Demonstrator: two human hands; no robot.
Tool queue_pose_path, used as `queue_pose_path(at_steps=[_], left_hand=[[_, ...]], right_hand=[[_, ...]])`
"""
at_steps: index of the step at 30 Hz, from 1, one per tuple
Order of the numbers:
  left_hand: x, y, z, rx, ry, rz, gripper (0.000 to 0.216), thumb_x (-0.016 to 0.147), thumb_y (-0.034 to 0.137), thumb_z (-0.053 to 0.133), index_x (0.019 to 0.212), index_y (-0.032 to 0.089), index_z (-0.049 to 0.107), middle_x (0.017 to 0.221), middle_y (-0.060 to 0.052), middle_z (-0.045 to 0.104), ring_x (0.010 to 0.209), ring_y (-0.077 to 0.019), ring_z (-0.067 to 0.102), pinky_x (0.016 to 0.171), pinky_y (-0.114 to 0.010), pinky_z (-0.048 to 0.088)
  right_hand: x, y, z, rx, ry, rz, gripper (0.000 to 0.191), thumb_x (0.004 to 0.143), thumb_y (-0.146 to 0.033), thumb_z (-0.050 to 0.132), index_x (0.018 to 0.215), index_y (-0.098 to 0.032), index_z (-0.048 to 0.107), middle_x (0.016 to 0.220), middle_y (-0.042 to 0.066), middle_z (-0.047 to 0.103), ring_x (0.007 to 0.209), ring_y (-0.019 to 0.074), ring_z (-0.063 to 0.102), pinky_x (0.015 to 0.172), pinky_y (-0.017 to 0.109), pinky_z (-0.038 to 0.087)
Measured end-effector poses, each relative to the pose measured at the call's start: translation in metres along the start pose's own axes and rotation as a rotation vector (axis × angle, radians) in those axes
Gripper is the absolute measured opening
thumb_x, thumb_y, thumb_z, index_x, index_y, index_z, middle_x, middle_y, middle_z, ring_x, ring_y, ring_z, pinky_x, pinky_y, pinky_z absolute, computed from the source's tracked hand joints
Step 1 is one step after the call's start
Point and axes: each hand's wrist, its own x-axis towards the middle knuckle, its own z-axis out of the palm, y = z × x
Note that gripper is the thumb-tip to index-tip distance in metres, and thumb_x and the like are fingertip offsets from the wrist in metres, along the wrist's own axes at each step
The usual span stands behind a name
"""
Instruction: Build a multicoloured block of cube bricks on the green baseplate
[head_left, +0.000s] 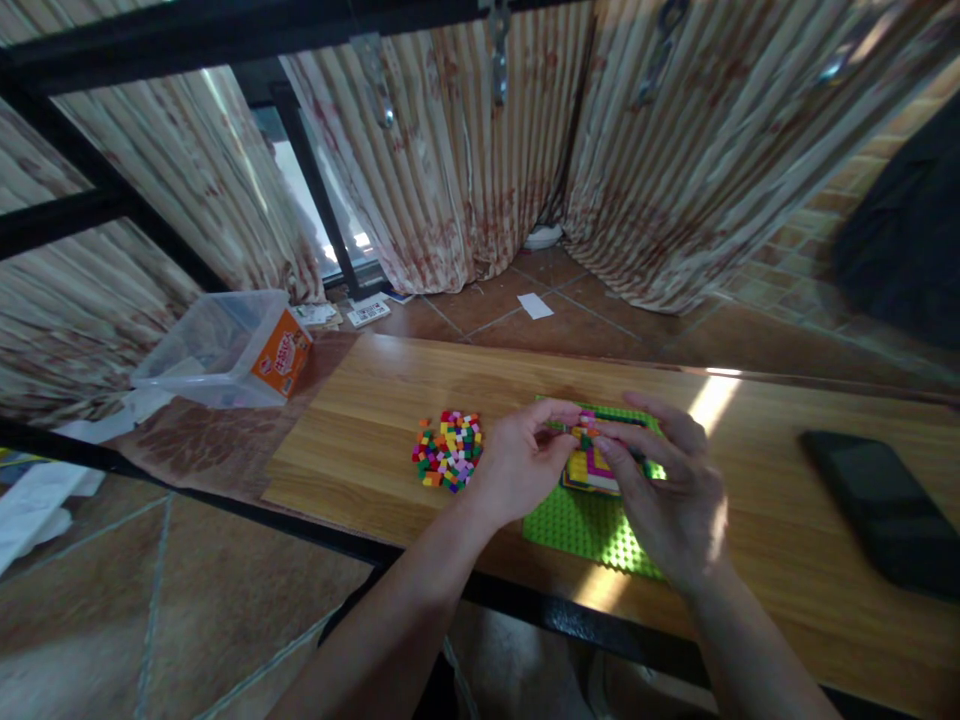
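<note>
A lime-green studded baseplate [577,535] lies on the wooden table, with a multicoloured brick build [592,475] of yellow, purple, white and dark layers on it. Above the build, my left hand [525,462] pinches a small cluster of toy bricks [585,432] in pink, orange and green from the left. My right hand [671,485] closes its thumb and fingers on the same cluster from the right, covering part of the build and plate. To the left of my left hand is a pile of small loose bricks [450,450] in many colours.
On the wooden table [337,430], a black phone [885,510] lies far right. A clear plastic bin [217,345] with an orange label stands beyond the table's left end. Striped curtains [465,170] hang behind, and a dark metal bar [300,520] runs along the near table edge.
</note>
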Motion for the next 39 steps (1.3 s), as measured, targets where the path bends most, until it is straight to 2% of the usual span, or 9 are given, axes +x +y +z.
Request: queue_pose_path(at_steps=[4,8,13,19,31,39], left_hand=[[0.003,-0.005,-0.007,0.173,0.053,-0.039,0.025,0.084,0.006,0.058,0.104,0.015,0.069,0.101,-0.007,0.075,0.088,-0.0170,0.070,0.086,-0.035,0.059],[0.003,-0.006,-0.009,0.267,0.024,-0.070,0.022,0.084,0.008,0.057,0.100,0.015,0.070,0.095,-0.006,0.076,0.091,-0.0187,0.070,0.089,-0.036,0.058],[0.001,-0.001,-0.002,0.273,-0.040,-0.101,0.021,0.086,0.010,0.057,0.100,0.015,0.071,0.094,-0.007,0.076,0.091,-0.0196,0.070,0.087,-0.035,0.058],[0.000,-0.003,0.002,0.242,-0.092,-0.106,0.025,0.086,0.009,0.056,0.106,0.014,0.071,0.098,-0.007,0.076,0.092,-0.0194,0.070,0.085,-0.034,0.057],[-0.005,-0.002,0.010,0.286,-0.034,-0.096,0.026,0.084,0.009,0.055,0.105,0.014,0.070,0.093,-0.007,0.075,0.083,-0.0174,0.069,0.080,-0.032,0.057],[-0.005,-0.002,0.011,0.306,-0.040,-0.108,0.024,0.085,0.009,0.054,0.103,0.015,0.069,0.093,-0.006,0.075,0.084,-0.0170,0.069,0.081,-0.032,0.057]], right_hand=[[-0.002,0.018,-0.011,-0.016,-0.084,0.072,0.008,0.087,-0.036,0.070,0.088,-0.032,0.077,0.126,0.002,0.066,0.109,0.0244,0.064,0.093,0.048,0.054],[-0.005,0.031,-0.012,-0.021,-0.148,0.053,0.010,0.085,-0.040,0.072,0.085,-0.033,0.078,0.121,0.002,0.067,0.111,0.0261,0.062,0.092,0.050,0.054],[-0.004,0.032,-0.005,-0.027,-0.150,0.069,0.011,0.083,-0.042,0.072,0.085,-0.032,0.078,0.120,0.003,0.067,0.112,0.0271,0.060,0.095,0.053,0.052],[0.000,0.023,-0.001,0.020,-0.133,0.216,0.009,0.077,-0.038,0.076,0.080,-0.030,0.078,0.118,0.004,0.067,0.112,0.0285,0.061,0.100,0.057,0.048],[0.004,0.031,0.005,0.238,-0.176,0.484,0.030,0.066,-0.044,0.082,0.089,-0.027,0.077,0.129,0.008,0.059,0.123,0.0330,0.058,0.101,0.058,0.049],[0.004,0.041,0.003,0.242,-0.281,0.469,0.032,0.067,-0.045,0.082,0.093,-0.028,0.076,0.132,0.009,0.057,0.128,0.0340,0.055,0.107,0.059,0.044]])
